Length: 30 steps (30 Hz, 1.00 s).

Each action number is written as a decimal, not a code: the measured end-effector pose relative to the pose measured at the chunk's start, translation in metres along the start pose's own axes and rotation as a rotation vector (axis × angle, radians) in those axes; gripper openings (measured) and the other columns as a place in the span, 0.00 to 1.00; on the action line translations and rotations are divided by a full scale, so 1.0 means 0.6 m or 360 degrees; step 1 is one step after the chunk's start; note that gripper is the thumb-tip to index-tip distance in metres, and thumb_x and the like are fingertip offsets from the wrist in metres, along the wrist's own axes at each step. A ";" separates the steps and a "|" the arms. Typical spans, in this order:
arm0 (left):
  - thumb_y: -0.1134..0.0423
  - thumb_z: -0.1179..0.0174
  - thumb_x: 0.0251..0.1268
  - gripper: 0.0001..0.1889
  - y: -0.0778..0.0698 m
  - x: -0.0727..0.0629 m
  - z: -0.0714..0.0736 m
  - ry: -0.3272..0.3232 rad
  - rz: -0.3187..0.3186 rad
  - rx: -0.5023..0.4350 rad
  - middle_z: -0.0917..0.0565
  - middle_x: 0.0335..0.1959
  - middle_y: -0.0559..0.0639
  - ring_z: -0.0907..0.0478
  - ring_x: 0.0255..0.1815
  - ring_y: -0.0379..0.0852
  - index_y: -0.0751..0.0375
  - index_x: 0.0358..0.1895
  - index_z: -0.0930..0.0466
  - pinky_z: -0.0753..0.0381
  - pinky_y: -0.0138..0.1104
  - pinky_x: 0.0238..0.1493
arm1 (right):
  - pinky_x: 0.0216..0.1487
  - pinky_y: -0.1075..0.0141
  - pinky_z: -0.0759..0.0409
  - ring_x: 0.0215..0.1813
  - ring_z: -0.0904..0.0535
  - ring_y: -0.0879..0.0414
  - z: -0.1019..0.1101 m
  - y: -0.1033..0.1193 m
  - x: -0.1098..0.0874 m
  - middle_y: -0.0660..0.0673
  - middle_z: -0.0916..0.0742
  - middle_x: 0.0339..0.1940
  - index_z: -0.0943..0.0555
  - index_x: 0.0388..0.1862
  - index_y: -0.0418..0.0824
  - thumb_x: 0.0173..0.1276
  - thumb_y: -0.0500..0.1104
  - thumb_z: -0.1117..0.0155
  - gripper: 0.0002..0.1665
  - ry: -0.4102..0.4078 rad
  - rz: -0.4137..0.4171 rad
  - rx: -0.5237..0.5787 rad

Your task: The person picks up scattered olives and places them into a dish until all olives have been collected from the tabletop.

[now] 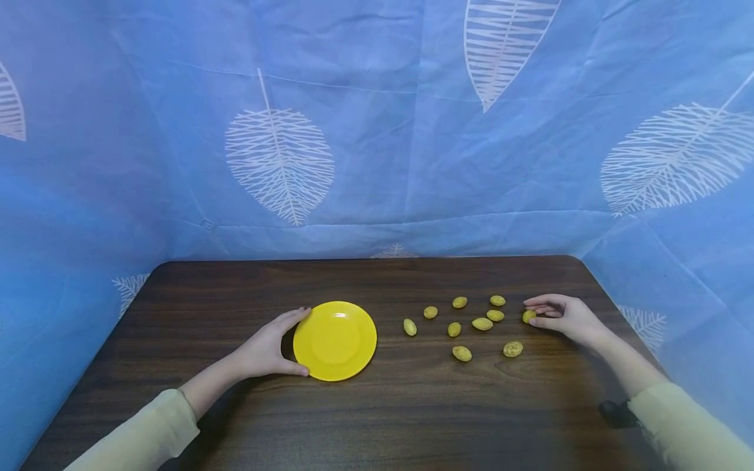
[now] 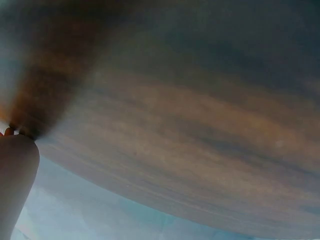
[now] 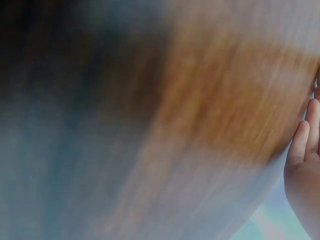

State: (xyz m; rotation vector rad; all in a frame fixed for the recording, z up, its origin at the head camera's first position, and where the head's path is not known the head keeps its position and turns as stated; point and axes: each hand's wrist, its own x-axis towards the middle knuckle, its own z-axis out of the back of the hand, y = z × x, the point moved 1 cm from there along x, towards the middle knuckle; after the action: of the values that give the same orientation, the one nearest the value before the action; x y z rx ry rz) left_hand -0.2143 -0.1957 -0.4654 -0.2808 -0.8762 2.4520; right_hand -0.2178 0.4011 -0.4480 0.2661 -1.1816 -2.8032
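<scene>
A round yellow plate (image 1: 334, 341) lies on the dark wooden table. My left hand (image 1: 266, 348) holds its left side, thumb at the near rim and fingers at the far rim. Over on the right, my right hand (image 1: 570, 318) pinches a small yellow oval piece (image 1: 528, 316) with a wrinkled look between thumb and fingertips, low over the table. Several similar oval pieces (image 1: 482, 324) lie scattered between the plate and that hand. The left wrist view catches just part of the left hand (image 2: 17, 175); in the right wrist view only some right-hand fingers (image 3: 311, 130) show.
The wooden tabletop (image 1: 365, 425) has rounded far corners. Behind it and at both sides hangs a blue cloth (image 1: 377, 150) with white leaf prints. A small dark object (image 1: 617, 414) sits by the right sleeve.
</scene>
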 end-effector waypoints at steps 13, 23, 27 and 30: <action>0.50 0.16 0.51 0.57 0.001 0.002 -0.001 -0.0004 0.0015 -0.0042 0.35 0.81 0.71 0.37 0.80 0.75 0.67 0.82 0.38 0.29 0.69 0.73 | 0.44 0.71 0.14 0.42 0.17 0.74 -0.001 0.008 0.003 0.32 0.11 0.53 0.15 0.59 0.31 0.76 0.43 0.30 0.20 -0.0058 -0.0017 -0.0136; 0.51 0.16 0.50 0.57 -0.001 0.001 -0.003 -0.0007 0.0029 -0.0056 0.35 0.81 0.71 0.37 0.80 0.74 0.66 0.82 0.38 0.28 0.68 0.73 | 0.44 0.71 0.15 0.44 0.15 0.66 -0.012 0.048 -0.001 0.35 0.10 0.51 0.14 0.57 0.32 0.75 0.45 0.28 0.20 -0.0083 0.0022 -0.0162; 0.51 0.16 0.50 0.57 -0.001 0.000 -0.003 -0.0007 0.0033 -0.0046 0.35 0.81 0.71 0.37 0.80 0.74 0.66 0.81 0.38 0.28 0.68 0.73 | 0.43 0.71 0.15 0.44 0.15 0.64 -0.021 0.068 0.003 0.36 0.10 0.51 0.14 0.58 0.32 0.75 0.44 0.28 0.20 -0.0085 0.0053 -0.0134; 0.51 0.16 0.50 0.57 0.000 0.000 -0.003 -0.0006 0.0039 -0.0058 0.35 0.81 0.72 0.37 0.80 0.75 0.66 0.81 0.38 0.28 0.68 0.73 | 0.44 0.71 0.15 0.43 0.15 0.67 -0.031 0.083 0.008 0.37 0.10 0.51 0.14 0.59 0.32 0.75 0.44 0.28 0.20 -0.0078 0.0069 -0.0107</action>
State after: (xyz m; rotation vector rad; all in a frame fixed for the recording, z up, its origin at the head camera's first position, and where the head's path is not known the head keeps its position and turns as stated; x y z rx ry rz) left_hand -0.2135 -0.1946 -0.4670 -0.3017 -0.9253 2.4614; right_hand -0.2185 0.3524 -0.4257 0.1656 -1.0867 -2.8206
